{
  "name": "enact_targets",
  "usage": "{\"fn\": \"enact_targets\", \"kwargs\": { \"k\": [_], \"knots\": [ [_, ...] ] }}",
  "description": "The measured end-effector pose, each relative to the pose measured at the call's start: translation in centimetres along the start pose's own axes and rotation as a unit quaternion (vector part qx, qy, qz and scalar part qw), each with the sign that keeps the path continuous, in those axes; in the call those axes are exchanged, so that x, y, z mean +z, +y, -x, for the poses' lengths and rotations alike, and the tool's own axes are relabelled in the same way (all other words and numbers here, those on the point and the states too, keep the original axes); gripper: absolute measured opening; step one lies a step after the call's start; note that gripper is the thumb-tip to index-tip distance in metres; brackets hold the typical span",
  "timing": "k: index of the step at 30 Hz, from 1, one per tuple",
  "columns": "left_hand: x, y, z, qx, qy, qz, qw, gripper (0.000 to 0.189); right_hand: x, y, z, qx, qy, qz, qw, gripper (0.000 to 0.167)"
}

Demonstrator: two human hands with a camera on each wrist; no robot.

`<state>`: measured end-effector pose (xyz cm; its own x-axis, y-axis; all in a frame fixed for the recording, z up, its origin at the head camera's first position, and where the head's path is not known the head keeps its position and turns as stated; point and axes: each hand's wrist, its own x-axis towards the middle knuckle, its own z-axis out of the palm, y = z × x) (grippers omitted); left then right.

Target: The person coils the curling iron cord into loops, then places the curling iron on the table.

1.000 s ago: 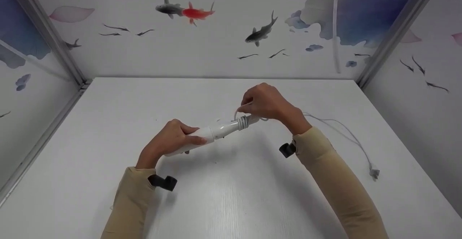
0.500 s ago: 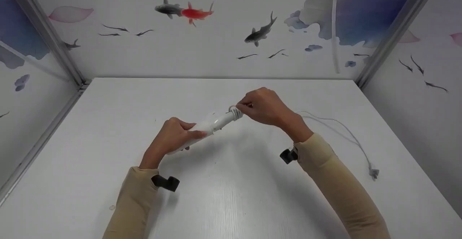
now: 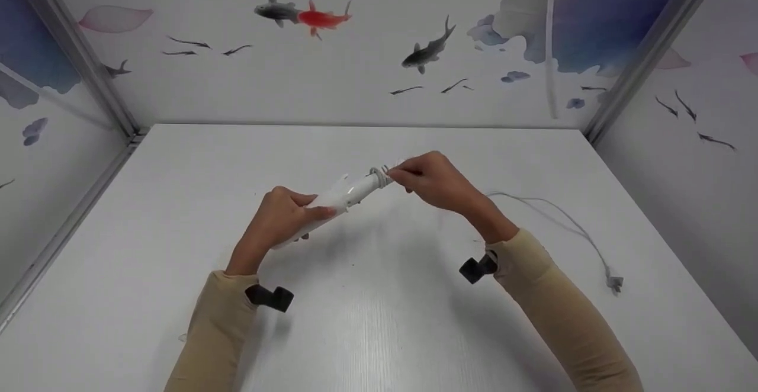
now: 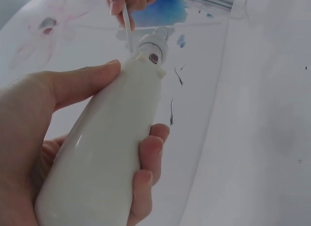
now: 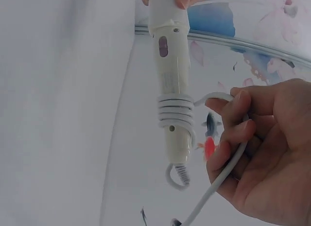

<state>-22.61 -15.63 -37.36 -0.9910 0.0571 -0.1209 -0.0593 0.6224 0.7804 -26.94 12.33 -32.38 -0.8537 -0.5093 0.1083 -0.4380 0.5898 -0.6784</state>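
Note:
My left hand [image 3: 287,217] grips the thick body of a white handheld appliance [image 4: 107,138], holding it tilted above the table. A small dark oval window or button [image 5: 164,46] sits on its narrower handle. Several turns of white cord [image 5: 176,109] wrap that handle, and a small loop [image 5: 175,180] of it leaves the ribbed end. Close beside the wrapped end, my right hand [image 3: 435,179] pinches the free run of the cord. In the right wrist view this run passes from the coil through my curled fingers [image 5: 238,131] and hangs downward.
The cord's tail [image 3: 556,202] lies across the right side of the white table [image 3: 367,321] and ends in a plug [image 3: 614,283]. Patterned panels [image 3: 355,84] with painted fish enclose the back and sides.
The appliance's wrapped end has swung left and upward, so it tilts more steeply. My right hand has come from over that end to its near right side, still holding the cord.

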Motion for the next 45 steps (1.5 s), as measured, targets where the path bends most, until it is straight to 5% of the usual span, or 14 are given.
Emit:
{"fn": "enact_targets", "kwargs": {
  "k": [8, 23, 30, 37, 45],
  "knots": [
    [-0.7, 0.2, 0.0, 0.013, 0.012, 0.015, 0.9997, 0.063, 0.2, -0.4, 0.0, 0.009, -0.025, -0.019, 0.9995, 0.026],
    [-1.7, 0.0, 0.3, 0.019, 0.019, 0.024, 0.9994, 0.061, 0.9, 0.2, 0.2, 0.043, 0.014, -0.062, 0.9970, 0.024],
    [-1.5, 0.1, 0.4, 0.024, 0.021, 0.035, 0.9989, 0.063, 1.8, 1.8, -0.4, 0.045, -0.048, -0.065, 0.9957, 0.025],
    [-2.1, -0.2, 0.6, 0.051, 0.008, 0.055, 0.9972, 0.059, 2.1, 3.9, -1.2, 0.081, -0.094, -0.045, 0.9912, 0.049],
    [-1.6, -0.3, 0.4, 0.051, -0.014, 0.047, 0.9975, 0.058, 2.1, 5.6, -1.8, 0.013, -0.133, -0.055, 0.9895, 0.029]
  ]
}}
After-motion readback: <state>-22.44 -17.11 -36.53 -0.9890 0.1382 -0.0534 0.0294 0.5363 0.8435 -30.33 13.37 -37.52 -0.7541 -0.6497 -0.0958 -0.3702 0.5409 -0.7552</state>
